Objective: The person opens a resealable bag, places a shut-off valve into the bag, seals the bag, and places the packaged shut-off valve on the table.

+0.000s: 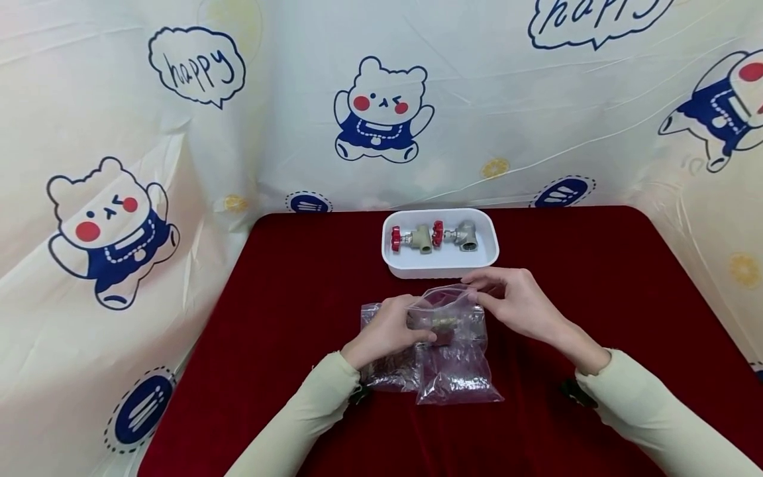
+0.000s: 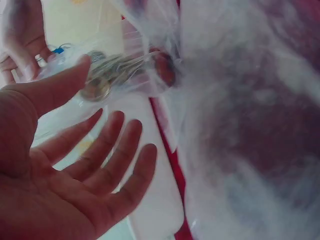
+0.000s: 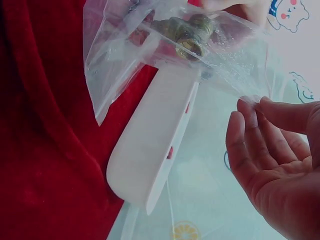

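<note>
A clear zip bag (image 1: pixel 456 371) is held up with its mouth spread. Inside it is a brass-coloured valve (image 3: pixel 187 37) with a red handwheel (image 2: pixel 163 69). My right hand (image 1: pixel 518 301) pinches the bag's rim between thumb and fingertips, plainest in the right wrist view. At the bag's other side is my left hand (image 1: pixel 387 331), its thumb against the plastic near the valve. In the left wrist view its fingers are spread apart and loosely bent. A second clear bag (image 1: pixel 390 374) with dark contents, hard to make out, lies under the left hand.
Just beyond the bags stands a white tray (image 1: pixel 438 272). It holds two valves with red handwheels, a brass-toned one (image 1: pixel 424 238) and a grey one (image 1: pixel 466 236). Dark red cloth (image 1: pixel 286 291) covers the table, and a printed curtain (image 1: pixel 477 119) hangs behind.
</note>
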`<action>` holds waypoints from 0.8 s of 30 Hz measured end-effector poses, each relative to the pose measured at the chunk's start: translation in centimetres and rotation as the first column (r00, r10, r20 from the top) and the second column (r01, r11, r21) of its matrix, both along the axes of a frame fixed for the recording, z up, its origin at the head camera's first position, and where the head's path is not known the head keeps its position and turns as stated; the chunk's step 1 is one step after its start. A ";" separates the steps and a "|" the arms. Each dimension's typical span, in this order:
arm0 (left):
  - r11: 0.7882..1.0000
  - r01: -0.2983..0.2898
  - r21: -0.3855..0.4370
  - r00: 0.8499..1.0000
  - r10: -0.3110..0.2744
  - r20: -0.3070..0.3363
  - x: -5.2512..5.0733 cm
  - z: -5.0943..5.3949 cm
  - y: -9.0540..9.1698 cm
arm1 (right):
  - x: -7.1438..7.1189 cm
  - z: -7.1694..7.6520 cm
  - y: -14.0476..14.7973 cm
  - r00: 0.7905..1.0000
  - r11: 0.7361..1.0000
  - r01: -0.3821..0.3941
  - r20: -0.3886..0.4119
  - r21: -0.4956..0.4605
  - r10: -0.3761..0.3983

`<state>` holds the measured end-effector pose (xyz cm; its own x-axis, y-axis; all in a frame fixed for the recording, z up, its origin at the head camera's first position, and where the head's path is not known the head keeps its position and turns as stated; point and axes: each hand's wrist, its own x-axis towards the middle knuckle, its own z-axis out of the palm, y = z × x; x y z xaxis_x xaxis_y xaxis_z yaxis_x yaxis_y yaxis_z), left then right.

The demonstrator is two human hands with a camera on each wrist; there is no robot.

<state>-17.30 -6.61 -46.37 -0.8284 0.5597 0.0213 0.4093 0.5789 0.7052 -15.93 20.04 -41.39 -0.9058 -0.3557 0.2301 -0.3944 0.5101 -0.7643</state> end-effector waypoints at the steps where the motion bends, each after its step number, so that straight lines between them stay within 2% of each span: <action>1: 1.000 -0.003 0.020 1.000 0.003 -0.011 0.1 0.2 -0.2 | 0.0 0.0 0.1 1.000 1.000 0.009 0.000 0.005 -0.009; 6: 0.988 -0.036 0.150 0.992 0.054 -0.113 0.4 1.4 -1.1 | 0.2 -0.3 0.7 0.999 0.999 0.037 -0.001 0.030 -0.037; 9: 0.979 -0.036 0.199 0.979 0.075 -0.190 0.4 1.9 -1.4 | 0.3 -0.4 1.1 0.999 0.998 0.042 -0.012 0.043 -0.042; 12: 0.978 -0.033 0.208 0.963 0.087 -0.256 0.4 2.1 -1.6 | 0.6 -0.5 1.5 0.999 0.997 0.050 -0.017 0.053 -0.049; 19: 0.968 -0.048 0.247 0.944 0.125 -0.306 0.6 2.7 -1.6 | 0.8 -0.6 2.1 0.998 0.995 0.061 0.003 0.078 -0.062; 24: 0.972 -0.039 0.234 0.932 0.119 -0.341 0.6 2.9 -1.5 | 1.0 -0.4 2.3 0.998 0.995 0.061 0.013 0.081 -0.062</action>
